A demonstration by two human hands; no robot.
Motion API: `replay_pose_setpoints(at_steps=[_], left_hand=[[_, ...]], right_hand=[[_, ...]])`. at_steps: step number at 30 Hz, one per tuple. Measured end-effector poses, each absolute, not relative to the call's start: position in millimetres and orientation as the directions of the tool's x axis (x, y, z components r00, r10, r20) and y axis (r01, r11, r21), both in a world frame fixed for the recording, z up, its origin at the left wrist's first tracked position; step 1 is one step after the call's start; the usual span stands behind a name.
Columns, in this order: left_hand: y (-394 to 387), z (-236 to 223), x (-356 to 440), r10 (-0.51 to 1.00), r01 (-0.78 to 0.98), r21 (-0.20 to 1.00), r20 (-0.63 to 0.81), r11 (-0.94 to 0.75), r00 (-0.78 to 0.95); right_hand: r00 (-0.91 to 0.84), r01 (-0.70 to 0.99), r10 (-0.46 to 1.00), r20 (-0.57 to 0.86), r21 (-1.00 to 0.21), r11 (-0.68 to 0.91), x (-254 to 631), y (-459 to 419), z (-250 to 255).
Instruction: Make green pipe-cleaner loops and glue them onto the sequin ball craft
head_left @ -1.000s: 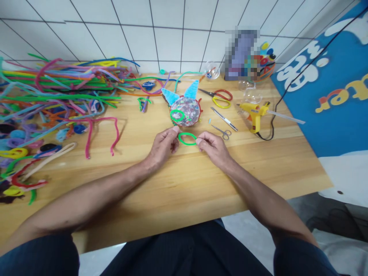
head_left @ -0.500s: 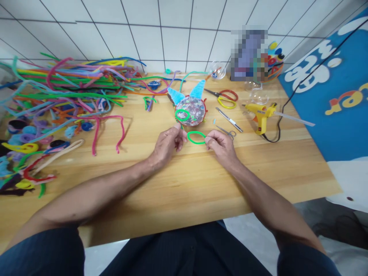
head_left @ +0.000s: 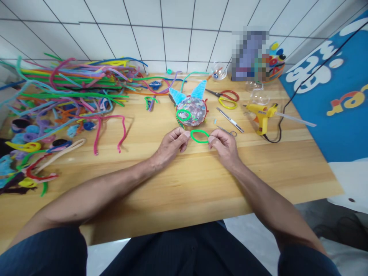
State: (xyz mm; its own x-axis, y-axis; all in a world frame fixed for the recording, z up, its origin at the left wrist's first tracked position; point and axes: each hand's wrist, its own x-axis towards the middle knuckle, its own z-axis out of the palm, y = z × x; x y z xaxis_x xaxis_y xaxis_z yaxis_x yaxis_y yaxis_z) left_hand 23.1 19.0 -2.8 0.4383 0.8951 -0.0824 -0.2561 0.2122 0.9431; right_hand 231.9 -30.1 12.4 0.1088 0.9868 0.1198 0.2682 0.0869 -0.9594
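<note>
A bright green pipe-cleaner ring (head_left: 199,130) is held just above the table between my two hands. My right hand (head_left: 224,145) pinches its right end between thumb and finger. At its left end, my left hand (head_left: 174,142) is closed, with thumb and fingertips against the ring. Right behind them sits a round, speckled grey piece (head_left: 197,109) with a red edge. Two light-blue pointed ears (head_left: 199,91) stand up from it. Another green ring (head_left: 184,110) lies on its front left, and a dark green bit shows below, partly hidden by my left hand.
Many coloured pipe cleaners (head_left: 86,80) and loose fuzzy pieces (head_left: 31,136) fill the left side. To the right lie scissors (head_left: 228,101), a craft knife (head_left: 230,119), small scissors (head_left: 233,133) and a yellow glue gun (head_left: 262,115) with its black cord. Clear plastic domes (head_left: 260,96) stand behind.
My left thumb and fingers have closed in at the ring's left end, where a small gap showed before. The whole view has shifted slightly; the ring stays in my right hand.
</note>
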Motion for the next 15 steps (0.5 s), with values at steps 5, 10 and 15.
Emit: replay_pose_setpoints(at_steps=[5, 10, 15], left_hand=[[17.3, -3.1, 21.4, 0.906, -0.221, 0.96, -0.063, 0.169, 0.419], [17.0, -2.9, 23.5, 0.903, -0.201, 0.964, -0.076, 0.176, 0.424], [18.8, -2.0, 25.5, 0.885, -0.308, 0.908, -0.124, 0.283, 0.448]], right_hand=[[0.142, 0.23, 0.982, 0.122, -0.969, 0.087, 233.4, -28.9, 13.7], [0.151, 0.241, 0.978, 0.141, -0.965, 0.102, 234.1, -27.4, 15.3], [0.151, 0.237, 0.977, 0.15, -0.965, 0.112, 233.8, -27.3, 15.9]])
